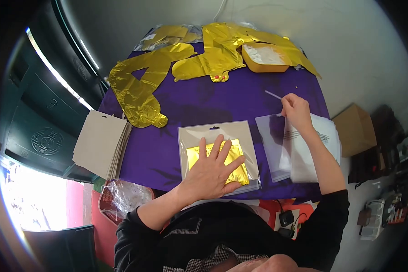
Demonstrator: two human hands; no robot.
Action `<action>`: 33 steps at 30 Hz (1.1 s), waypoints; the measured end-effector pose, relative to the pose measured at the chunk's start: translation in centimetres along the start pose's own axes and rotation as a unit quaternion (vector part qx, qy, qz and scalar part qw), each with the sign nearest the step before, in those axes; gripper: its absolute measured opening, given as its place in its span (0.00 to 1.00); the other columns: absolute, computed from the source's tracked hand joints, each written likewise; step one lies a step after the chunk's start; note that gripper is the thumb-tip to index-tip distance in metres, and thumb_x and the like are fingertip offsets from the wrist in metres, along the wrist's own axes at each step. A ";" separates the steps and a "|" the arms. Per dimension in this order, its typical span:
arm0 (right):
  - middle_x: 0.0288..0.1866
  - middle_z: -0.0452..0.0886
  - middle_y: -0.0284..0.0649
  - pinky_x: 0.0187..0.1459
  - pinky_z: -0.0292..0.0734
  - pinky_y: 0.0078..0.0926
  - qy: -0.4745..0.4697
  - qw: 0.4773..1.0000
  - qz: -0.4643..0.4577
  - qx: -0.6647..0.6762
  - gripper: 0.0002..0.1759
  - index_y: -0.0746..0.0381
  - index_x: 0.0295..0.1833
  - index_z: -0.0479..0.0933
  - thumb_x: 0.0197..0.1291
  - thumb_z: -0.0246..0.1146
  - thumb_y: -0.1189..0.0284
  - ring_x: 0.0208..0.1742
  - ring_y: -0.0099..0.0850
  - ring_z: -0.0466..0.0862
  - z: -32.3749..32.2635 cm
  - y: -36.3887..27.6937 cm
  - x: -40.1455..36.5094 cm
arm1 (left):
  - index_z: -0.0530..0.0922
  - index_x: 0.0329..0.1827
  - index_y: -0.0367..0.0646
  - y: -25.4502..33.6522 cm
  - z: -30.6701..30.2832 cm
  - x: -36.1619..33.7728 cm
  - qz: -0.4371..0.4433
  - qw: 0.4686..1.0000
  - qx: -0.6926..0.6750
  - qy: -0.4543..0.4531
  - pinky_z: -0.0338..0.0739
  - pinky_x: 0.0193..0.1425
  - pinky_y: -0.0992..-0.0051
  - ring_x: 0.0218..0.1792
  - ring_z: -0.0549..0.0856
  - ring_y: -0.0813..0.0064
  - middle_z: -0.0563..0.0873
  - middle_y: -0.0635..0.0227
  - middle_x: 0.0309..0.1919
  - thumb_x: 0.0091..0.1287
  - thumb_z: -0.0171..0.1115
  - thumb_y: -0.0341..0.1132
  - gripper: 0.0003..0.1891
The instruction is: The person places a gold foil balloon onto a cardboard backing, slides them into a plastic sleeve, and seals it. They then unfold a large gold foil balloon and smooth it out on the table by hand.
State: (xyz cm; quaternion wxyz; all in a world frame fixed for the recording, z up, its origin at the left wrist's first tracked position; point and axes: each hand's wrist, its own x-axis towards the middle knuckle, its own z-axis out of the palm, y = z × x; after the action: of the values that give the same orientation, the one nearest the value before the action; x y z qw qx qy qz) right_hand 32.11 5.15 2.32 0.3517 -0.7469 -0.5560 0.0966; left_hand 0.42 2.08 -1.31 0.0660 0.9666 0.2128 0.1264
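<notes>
My left hand (208,174) lies flat with fingers spread on a folded gold foil packet (239,170). Under that packet is a grey-beige backing card (238,130) with a hanger slot at its top, and a clear plastic sleeve seems to surround both. Off to the right, my right hand (297,111) pinches a thin whitish straw (273,94), which points up and left. Below this hand and forearm are clear plastic bags (272,149) and a stack of whitish printed bags (315,158).
Gold foil balloons (140,95) lie flat across the far side of the purple tablecloth (204,104). A yellow tub (264,65) with white contents stands at the back right. Backing cards (99,140) are stacked at the left edge. A bin (111,204) holding crumpled plastic stands below left.
</notes>
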 end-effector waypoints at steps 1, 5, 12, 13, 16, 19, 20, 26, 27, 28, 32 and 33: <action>0.18 0.80 0.41 0.28 0.75 0.25 0.013 1.000 -0.009 -0.021 0.11 0.67 0.34 0.80 0.64 0.59 0.71 0.23 0.28 0.83 0.6 0.3 0.3 | 0.71 0.68 0.53 0.0 -0.1 0.1 -0.001 1.000 -0.002 -0.001 0.52 0.69 0.31 0.73 0.60 0.39 0.67 0.41 0.67 0.65 0.56 0.63 0.34; 0.19 0.79 0.45 0.28 0.76 0.29 0.043 0.962 -0.149 -0.225 0.12 0.67 0.37 0.81 0.65 0.60 0.68 0.23 0.33 0.84 2.3 1.3 -1.2 | 0.72 0.67 0.52 -0.1 -0.2 0.2 -0.001 1.000 -0.005 0.000 0.52 0.69 0.31 0.72 0.61 0.39 0.67 0.42 0.67 0.65 0.55 0.63 0.33; 0.21 0.79 0.46 0.27 0.72 0.29 -0.042 0.991 -0.130 -0.005 0.12 0.67 0.41 0.82 0.65 0.61 0.68 0.22 0.32 0.81 -0.7 -4.5 -11.6 | 0.70 0.68 0.53 0.0 0.4 0.1 0.006 1.000 0.020 -0.009 0.50 0.70 0.31 0.73 0.59 0.39 0.66 0.43 0.68 0.66 0.54 0.62 0.33; 0.21 0.78 0.46 0.27 0.72 0.28 -0.076 0.989 -0.119 0.035 0.11 0.68 0.40 0.81 0.65 0.60 0.70 0.21 0.31 0.79 -1.2 -4.8 -12.7 | 0.69 0.69 0.54 0.1 0.4 0.1 0.006 0.999 0.026 -0.018 0.49 0.70 0.31 0.73 0.58 0.39 0.64 0.43 0.69 0.67 0.53 0.62 0.32; 0.19 0.76 0.44 0.26 0.71 0.27 -0.031 0.994 -0.102 0.016 0.09 0.69 0.36 0.79 0.65 0.60 0.73 0.20 0.28 0.77 -2.4 -4.0 -13.5 | 0.69 0.69 0.54 0.2 0.5 0.0 0.007 0.999 0.033 -0.018 0.48 0.70 0.31 0.73 0.58 0.38 0.64 0.42 0.69 0.68 0.51 0.62 0.32; 0.25 0.79 0.47 0.30 0.74 0.32 0.008 0.991 -0.133 -0.020 0.06 0.68 0.36 0.78 0.62 0.61 0.75 0.26 0.36 0.81 -1.1 -1.0 -11.2 | 0.69 0.69 0.54 0.1 0.7 -0.1 0.012 0.999 0.036 -0.015 0.47 0.70 0.31 0.74 0.56 0.38 0.63 0.43 0.69 0.68 0.50 0.63 0.32; 0.28 0.80 0.48 0.32 0.75 0.34 0.034 0.979 -0.192 -0.057 0.05 0.67 0.37 0.78 0.61 0.61 0.75 0.29 0.40 0.82 -0.3 0.0 -10.2 | 0.69 0.69 0.54 0.1 0.8 -0.1 0.010 0.999 0.039 -0.011 0.47 0.70 0.31 0.74 0.56 0.39 0.63 0.43 0.69 0.68 0.50 0.63 0.32; 0.33 0.82 0.48 0.38 0.79 0.41 0.021 0.957 -0.180 -0.224 0.06 0.65 0.36 0.77 0.60 0.60 0.73 0.37 0.47 0.84 5.5 -3.0 -5.6 | 0.69 0.69 0.54 0.2 0.6 0.0 0.007 0.999 0.042 -0.014 0.49 0.69 0.32 0.73 0.58 0.39 0.64 0.44 0.68 0.68 0.50 0.63 0.32; 0.33 0.82 0.48 0.38 0.79 0.41 0.018 0.959 -0.179 -0.218 0.06 0.65 0.36 0.77 0.60 0.60 0.73 0.37 0.47 0.84 6.4 -3.2 -5.0 | 0.69 0.69 0.53 0.2 0.6 0.0 0.012 0.999 0.042 -0.009 0.49 0.69 0.31 0.73 0.58 0.39 0.64 0.43 0.68 0.68 0.50 0.63 0.33; 0.34 0.82 0.50 0.38 0.80 0.43 0.015 0.953 -0.178 -0.247 0.07 0.65 0.34 0.76 0.61 0.59 0.73 0.37 0.47 0.84 7.2 -3.3 -4.4 | 0.69 0.69 0.53 0.2 0.7 0.0 0.010 0.999 0.042 -0.016 0.49 0.69 0.31 0.73 0.58 0.39 0.64 0.43 0.68 0.68 0.50 0.63 0.33; 0.32 0.82 0.54 0.37 0.80 0.45 0.002 0.934 -0.189 -0.303 0.07 0.66 0.33 0.74 0.61 0.57 0.74 0.37 0.48 0.85 7.7 -3.2 -3.9 | 0.70 0.69 0.54 0.0 0.9 -0.1 0.013 0.999 0.043 -0.008 0.49 0.69 0.31 0.73 0.58 0.39 0.65 0.43 0.68 0.66 0.51 0.66 0.35; 0.32 0.82 0.54 0.37 0.80 0.45 0.001 0.934 -0.185 -0.306 0.07 0.66 0.33 0.74 0.61 0.57 0.74 0.37 0.48 0.85 6.9 -3.7 -4.3 | 0.70 0.69 0.54 0.0 0.9 -0.1 0.014 0.999 0.044 -0.003 0.49 0.69 0.31 0.73 0.58 0.39 0.65 0.43 0.68 0.65 0.52 0.67 0.36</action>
State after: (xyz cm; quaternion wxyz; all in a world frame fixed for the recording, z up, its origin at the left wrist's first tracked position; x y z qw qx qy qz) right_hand 23.99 4.66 -1.47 0.1185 -0.7020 -0.6870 -0.1454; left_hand 0.59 1.99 -2.19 0.0217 0.9719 0.2043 0.1152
